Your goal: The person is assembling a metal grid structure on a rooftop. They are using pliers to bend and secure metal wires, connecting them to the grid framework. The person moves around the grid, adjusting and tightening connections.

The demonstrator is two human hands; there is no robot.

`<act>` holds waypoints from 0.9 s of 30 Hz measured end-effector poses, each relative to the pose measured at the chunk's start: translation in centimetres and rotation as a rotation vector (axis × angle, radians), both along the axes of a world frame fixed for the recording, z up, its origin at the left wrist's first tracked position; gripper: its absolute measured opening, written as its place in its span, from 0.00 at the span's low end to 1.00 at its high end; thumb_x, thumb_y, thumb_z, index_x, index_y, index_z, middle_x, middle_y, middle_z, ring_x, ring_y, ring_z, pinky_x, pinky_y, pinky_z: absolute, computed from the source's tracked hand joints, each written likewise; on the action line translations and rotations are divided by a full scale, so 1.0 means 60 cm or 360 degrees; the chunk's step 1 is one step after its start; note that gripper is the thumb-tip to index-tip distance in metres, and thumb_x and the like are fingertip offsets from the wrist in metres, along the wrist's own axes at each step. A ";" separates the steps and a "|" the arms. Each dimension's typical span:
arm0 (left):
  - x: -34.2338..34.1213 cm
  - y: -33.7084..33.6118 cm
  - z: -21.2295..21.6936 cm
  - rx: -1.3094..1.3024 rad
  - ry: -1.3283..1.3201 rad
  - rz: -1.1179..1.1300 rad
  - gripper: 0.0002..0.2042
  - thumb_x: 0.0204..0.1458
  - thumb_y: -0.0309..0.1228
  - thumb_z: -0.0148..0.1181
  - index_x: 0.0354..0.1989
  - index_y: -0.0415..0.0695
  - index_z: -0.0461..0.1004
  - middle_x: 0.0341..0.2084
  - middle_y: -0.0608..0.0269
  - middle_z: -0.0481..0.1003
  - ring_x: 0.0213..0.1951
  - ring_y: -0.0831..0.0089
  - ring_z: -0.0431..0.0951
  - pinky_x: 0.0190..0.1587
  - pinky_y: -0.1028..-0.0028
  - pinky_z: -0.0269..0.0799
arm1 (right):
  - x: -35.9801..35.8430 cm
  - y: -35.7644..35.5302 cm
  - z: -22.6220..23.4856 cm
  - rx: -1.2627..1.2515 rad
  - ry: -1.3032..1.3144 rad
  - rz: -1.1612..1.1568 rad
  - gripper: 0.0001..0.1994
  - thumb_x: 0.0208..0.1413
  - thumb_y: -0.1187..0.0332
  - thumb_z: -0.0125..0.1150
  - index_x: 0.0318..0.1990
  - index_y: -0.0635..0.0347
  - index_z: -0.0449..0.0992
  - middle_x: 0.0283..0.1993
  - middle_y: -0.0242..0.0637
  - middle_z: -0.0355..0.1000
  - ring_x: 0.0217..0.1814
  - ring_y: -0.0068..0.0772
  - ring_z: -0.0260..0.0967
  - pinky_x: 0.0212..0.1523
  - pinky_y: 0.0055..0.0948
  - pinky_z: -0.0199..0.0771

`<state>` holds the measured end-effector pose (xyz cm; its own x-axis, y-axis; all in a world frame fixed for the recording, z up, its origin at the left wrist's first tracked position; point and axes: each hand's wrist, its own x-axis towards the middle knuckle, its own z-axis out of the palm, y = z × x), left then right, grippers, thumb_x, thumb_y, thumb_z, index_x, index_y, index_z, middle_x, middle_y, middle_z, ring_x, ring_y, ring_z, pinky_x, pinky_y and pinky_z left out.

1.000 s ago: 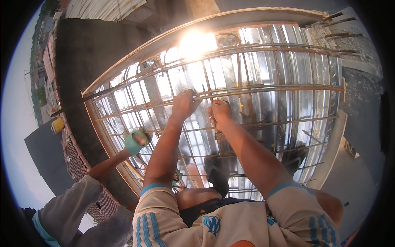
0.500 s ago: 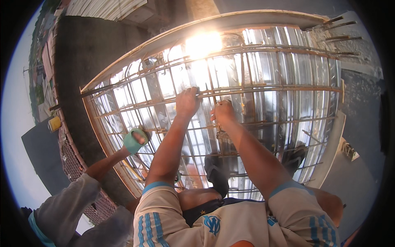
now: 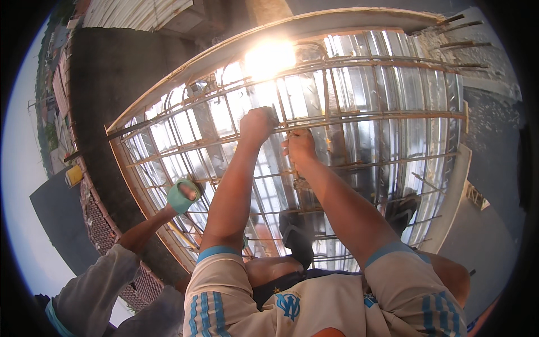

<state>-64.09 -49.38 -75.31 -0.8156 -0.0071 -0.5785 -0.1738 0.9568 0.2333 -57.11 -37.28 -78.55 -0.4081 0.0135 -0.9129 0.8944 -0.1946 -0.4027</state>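
My left hand (image 3: 258, 124) is closed, knuckles up, over a pair of long rusty rebars (image 3: 370, 117) in a steel mesh. A small dark tip shows beside its fingers; what they hold is hidden. Just right of it, my right hand (image 3: 301, 148) is curled into a closed grip right below the same bars. Whatever is in it is too small and covered to name. A rusty, wiry clump (image 3: 301, 183) hangs at a crossing beneath my right wrist. Shiny ribbed metal decking (image 3: 353, 137) lies under the mesh and reflects strong sunlight.
A co-worker's hand in a green glove (image 3: 182, 196) rests by the mesh at the left. Wooden form boards (image 3: 140, 194) edge the decking. My dark shoes (image 3: 296, 236) stand among the bars. Rebar ends (image 3: 466, 27) jut out at the upper right. Tiled roofing (image 3: 101, 216) lies left.
My left hand has risen slightly against the bars, and my right hand has shifted a little up and left. Both stay closed. The co-worker's gloved hand has barely moved.
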 end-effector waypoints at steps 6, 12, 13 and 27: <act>-0.001 0.008 -0.021 -0.0096 0.0037 -0.0103 0.10 0.48 0.34 0.55 0.28 0.41 0.77 0.26 0.47 0.77 0.32 0.52 0.79 0.34 0.59 0.75 | -0.013 0.014 0.018 -0.0042 -0.0048 0.0134 0.13 0.61 0.69 0.47 0.50 0.64 0.68 0.31 0.41 0.74 0.18 0.25 0.66 0.11 0.24 0.56; 0.014 0.003 -0.038 0.0134 0.0598 -0.0155 0.08 0.47 0.32 0.55 0.32 0.41 0.73 0.28 0.45 0.77 0.34 0.49 0.78 0.38 0.57 0.74 | -0.013 0.027 0.027 0.0090 0.0107 0.0337 0.15 0.61 0.66 0.49 0.50 0.65 0.71 0.32 0.41 0.75 0.22 0.27 0.68 0.15 0.26 0.64; 0.012 0.002 -0.038 0.0143 0.0563 -0.0198 0.09 0.47 0.33 0.56 0.32 0.41 0.73 0.29 0.44 0.77 0.34 0.49 0.78 0.38 0.57 0.74 | -0.005 0.023 0.004 0.0151 0.0191 0.0385 0.14 0.61 0.66 0.49 0.49 0.65 0.72 0.33 0.41 0.75 0.23 0.28 0.70 0.17 0.27 0.66; -0.022 0.003 -0.006 0.0003 -0.0378 -0.0159 0.11 0.48 0.27 0.52 0.37 0.38 0.79 0.37 0.43 0.77 0.42 0.49 0.78 0.45 0.61 0.73 | 0.012 0.056 0.034 0.0397 0.0546 0.0971 0.16 0.59 0.61 0.46 0.38 0.68 0.74 0.40 0.55 0.73 0.44 0.57 0.69 0.47 0.46 0.66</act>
